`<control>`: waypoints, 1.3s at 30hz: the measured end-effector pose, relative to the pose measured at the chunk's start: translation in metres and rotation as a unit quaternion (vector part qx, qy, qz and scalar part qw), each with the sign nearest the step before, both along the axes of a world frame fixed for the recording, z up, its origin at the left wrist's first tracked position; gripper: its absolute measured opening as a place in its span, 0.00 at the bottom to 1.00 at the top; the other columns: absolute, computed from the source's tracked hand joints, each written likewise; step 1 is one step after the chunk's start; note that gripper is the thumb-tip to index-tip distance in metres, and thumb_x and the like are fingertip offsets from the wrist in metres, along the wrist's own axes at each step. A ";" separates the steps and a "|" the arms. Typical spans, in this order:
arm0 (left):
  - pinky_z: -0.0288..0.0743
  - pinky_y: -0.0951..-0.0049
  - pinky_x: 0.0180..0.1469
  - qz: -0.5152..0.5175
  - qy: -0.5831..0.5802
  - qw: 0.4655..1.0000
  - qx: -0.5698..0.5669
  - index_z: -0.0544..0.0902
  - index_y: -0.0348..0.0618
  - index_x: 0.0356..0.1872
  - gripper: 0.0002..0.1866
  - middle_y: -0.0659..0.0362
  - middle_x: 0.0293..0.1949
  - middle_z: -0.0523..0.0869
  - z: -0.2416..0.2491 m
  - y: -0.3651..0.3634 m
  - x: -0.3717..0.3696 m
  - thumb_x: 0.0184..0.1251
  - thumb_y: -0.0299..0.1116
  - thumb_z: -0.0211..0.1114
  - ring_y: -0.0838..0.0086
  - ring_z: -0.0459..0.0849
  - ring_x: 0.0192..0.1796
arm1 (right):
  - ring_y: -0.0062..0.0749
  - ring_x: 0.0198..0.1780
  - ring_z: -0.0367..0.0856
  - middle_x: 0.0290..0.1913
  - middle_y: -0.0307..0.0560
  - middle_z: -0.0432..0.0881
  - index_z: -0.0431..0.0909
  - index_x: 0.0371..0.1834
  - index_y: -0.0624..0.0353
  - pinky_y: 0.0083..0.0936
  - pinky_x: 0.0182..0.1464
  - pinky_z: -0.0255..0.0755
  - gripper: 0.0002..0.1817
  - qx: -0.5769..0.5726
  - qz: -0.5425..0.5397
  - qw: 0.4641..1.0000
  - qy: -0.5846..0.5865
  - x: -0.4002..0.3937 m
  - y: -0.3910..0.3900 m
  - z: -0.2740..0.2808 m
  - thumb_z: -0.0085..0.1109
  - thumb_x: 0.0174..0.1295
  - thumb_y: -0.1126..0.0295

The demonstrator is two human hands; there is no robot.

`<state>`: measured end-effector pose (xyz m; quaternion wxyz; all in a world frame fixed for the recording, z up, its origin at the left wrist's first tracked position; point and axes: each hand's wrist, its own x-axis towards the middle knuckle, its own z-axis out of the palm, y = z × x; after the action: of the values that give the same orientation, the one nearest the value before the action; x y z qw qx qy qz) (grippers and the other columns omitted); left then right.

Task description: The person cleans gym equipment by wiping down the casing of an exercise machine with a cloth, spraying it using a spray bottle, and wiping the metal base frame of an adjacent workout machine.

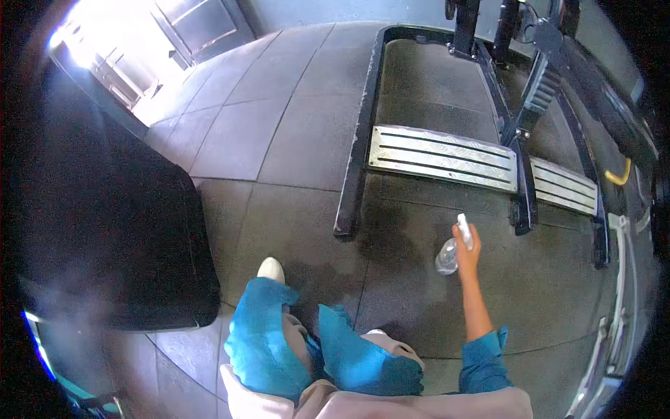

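A clear spray bottle with a white spray head is at the right of centre, over the dark floor tiles. My right hand is closed round its top, with the arm stretched forward from a blue sleeve. Just beyond the hand is a black metal frame with a silver slatted foot plate; hand and plate are apart. My left hand does not show.
A large black padded object fills the left side. A second silver plate, a yellow hook and metal rails are at the right. A bright doorway is at the upper left.
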<state>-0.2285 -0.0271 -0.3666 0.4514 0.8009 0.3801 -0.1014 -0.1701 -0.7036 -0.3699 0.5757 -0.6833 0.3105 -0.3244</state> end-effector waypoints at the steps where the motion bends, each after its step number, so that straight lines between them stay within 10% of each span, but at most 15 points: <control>1: 0.72 0.69 0.50 0.012 0.011 1.000 0.003 0.75 0.38 0.53 0.20 0.56 0.47 0.80 -0.005 0.004 -0.008 0.65 0.39 0.57 0.69 0.79 0.45 | 0.19 0.36 0.74 0.32 0.37 0.79 0.78 0.38 0.61 0.20 0.40 0.67 0.14 -0.016 0.010 0.999 0.040 -0.004 0.002 -0.002 0.64 0.60 0.60; 18: 0.72 0.71 0.54 0.002 0.085 0.996 0.040 0.72 0.38 0.58 0.21 0.54 0.54 0.78 -0.016 0.053 -0.018 0.65 0.35 0.56 0.70 0.79 0.48 | 0.21 0.37 0.74 0.35 0.39 0.78 0.75 0.39 0.59 0.21 0.41 0.70 0.11 -0.071 -0.073 0.995 0.015 -0.039 0.000 -0.019 0.66 0.58 0.68; 25: 0.72 0.71 0.55 -0.218 -0.142 0.962 0.090 0.71 0.37 0.60 0.23 0.54 0.57 0.77 -0.001 0.080 0.144 0.65 0.33 0.55 0.70 0.79 0.50 | 0.28 0.46 0.74 0.46 0.47 0.76 0.72 0.45 0.61 0.26 0.48 0.69 0.17 -0.020 -0.194 0.978 -0.079 -0.051 0.013 -0.047 0.68 0.54 0.72; 30: 0.66 0.68 0.61 -0.171 -0.449 0.869 -0.120 0.72 0.36 0.59 0.22 0.53 0.57 0.77 0.050 -0.114 0.270 0.65 0.32 0.54 0.64 0.74 0.59 | 0.35 0.53 0.73 0.52 0.49 0.76 0.69 0.55 0.63 0.30 0.57 0.66 0.26 -0.113 -0.137 0.984 0.012 -0.059 0.022 -0.054 0.68 0.54 0.71; 34: 0.67 0.64 0.62 -0.030 -0.331 0.932 -0.142 0.73 0.37 0.57 0.22 0.53 0.57 0.77 0.022 -0.158 0.337 0.66 0.38 0.52 0.61 0.75 0.58 | 0.43 0.58 0.71 0.58 0.53 0.72 0.66 0.62 0.63 0.37 0.62 0.62 0.35 -0.136 -0.130 0.979 0.073 -0.079 0.023 -0.063 0.70 0.49 0.71; 36: 0.69 0.58 0.60 0.061 -0.279 0.824 -0.488 0.75 0.39 0.54 0.22 0.52 0.55 0.78 0.044 -0.193 0.354 0.67 0.43 0.50 0.59 0.76 0.56 | 0.45 0.59 0.71 0.59 0.53 0.72 0.65 0.63 0.62 0.38 0.63 0.62 0.36 -0.192 -0.146 0.963 0.119 -0.095 0.041 -0.044 0.69 0.49 0.72; 39: 0.72 0.56 0.56 0.042 -0.279 0.817 -0.503 0.77 0.42 0.51 0.20 0.52 0.50 0.79 0.070 -0.246 0.391 0.67 0.44 0.50 0.58 0.77 0.53 | 0.48 0.60 0.70 0.60 0.54 0.72 0.67 0.62 0.62 0.39 0.63 0.61 0.31 -0.224 -0.221 0.930 0.191 -0.139 0.078 -0.047 0.66 0.53 0.71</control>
<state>0.1626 -0.2734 -0.2963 0.8818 0.4398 0.1672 -0.0317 -0.3093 -0.6254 -0.4170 0.2515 -0.7574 0.4771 -0.3681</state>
